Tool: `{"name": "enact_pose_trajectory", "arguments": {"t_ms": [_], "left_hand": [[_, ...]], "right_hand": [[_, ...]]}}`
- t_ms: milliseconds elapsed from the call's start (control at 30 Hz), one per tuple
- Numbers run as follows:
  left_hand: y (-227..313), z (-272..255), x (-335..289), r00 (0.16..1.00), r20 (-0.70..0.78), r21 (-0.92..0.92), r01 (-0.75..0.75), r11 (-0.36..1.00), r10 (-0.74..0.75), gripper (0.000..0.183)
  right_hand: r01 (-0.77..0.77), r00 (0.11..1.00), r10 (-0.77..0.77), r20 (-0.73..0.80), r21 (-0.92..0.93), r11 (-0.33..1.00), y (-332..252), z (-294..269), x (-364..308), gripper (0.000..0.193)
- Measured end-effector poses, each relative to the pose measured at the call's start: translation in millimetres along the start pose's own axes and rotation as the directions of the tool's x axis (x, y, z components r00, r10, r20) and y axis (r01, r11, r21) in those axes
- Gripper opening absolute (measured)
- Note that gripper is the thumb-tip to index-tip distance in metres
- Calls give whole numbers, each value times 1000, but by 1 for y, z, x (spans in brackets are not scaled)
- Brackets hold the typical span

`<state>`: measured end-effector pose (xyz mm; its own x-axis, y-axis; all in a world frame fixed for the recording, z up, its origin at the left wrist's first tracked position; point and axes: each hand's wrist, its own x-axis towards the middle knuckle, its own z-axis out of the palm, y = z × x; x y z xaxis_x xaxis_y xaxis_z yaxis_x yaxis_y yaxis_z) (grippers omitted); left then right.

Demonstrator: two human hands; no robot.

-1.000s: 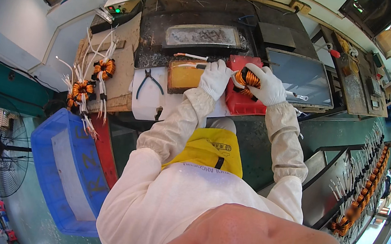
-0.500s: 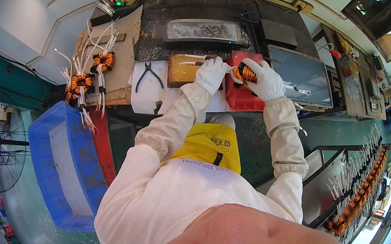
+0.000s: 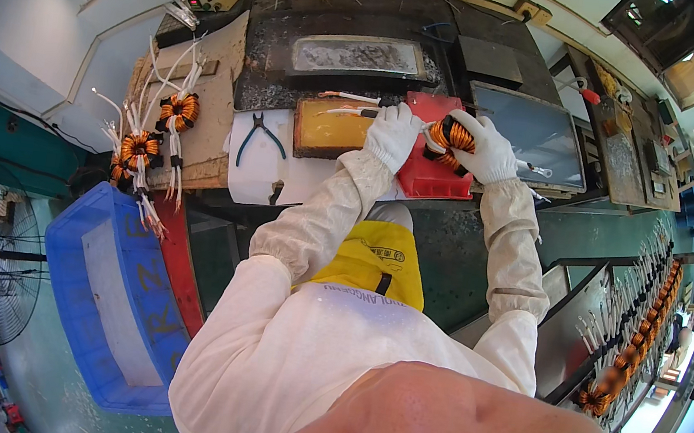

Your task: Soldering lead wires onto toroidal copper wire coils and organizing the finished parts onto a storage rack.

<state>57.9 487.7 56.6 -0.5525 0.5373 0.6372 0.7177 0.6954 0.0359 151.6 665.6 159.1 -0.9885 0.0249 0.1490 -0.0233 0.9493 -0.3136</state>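
A toroidal coil [image 3: 449, 143] wound with copper-orange wire is in my gloved right hand [image 3: 490, 151], whose fingers wrap its right side. My gloved left hand [image 3: 392, 138] is closed around white-sleeved leads [image 3: 352, 111] to the coil's left; their ends reach over an amber block [image 3: 332, 129] in a brown frame. Beneath the coil stands a red plastic holder [image 3: 432, 180]. More white leads with metal lugs [image 3: 536, 169] stick out to the right of my right hand. The fingertips of my left hand are partly hidden.
Blue-handled pliers [image 3: 261, 139] lie on white paper left of the amber block. Several finished-looking coils [image 3: 139, 147] with leads sit at the bench's left, above a blue crate [image 3: 112, 300]. A metal-rimmed pot [image 3: 358, 56] is behind. Many coils [image 3: 645, 339] line a rack at right.
My hands and the coil have shifted slightly right, and the coil shows more of its face. The leads left of my left hand now spread apart. The green light at back left no longer shows.
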Motion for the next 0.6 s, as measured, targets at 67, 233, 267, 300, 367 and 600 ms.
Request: {"name": "enact_pose_trajectory", "arguments": {"t_ms": [67,233,267,300,367,600], "left_hand": [[2,2,0,1000,15,8,5,1000,-5,12],[0,-2,-4,999,44,-3,9,1000,-9,11],[-2,0,-5,999,49,-15,22,1000,-21,11],[-4,1,-6,998,55,-28,35,999,-33,10],[-5,1,-9,998,58,-46,42,998,-39,10],[-9,4,-10,996,69,-90,62,994,-56,11]], "right_hand": [[1,1000,-1,5,-3,1000,2,-1,0,64],[34,999,-33,15,-48,998,-2,-2,4,62],[36,999,-35,17,-45,998,-5,-3,5,62],[46,999,-44,28,-60,997,-8,-4,7,61],[58,998,-55,39,-75,996,-11,-5,9,61],[60,997,-54,58,-109,992,-15,-6,12,59]]}}
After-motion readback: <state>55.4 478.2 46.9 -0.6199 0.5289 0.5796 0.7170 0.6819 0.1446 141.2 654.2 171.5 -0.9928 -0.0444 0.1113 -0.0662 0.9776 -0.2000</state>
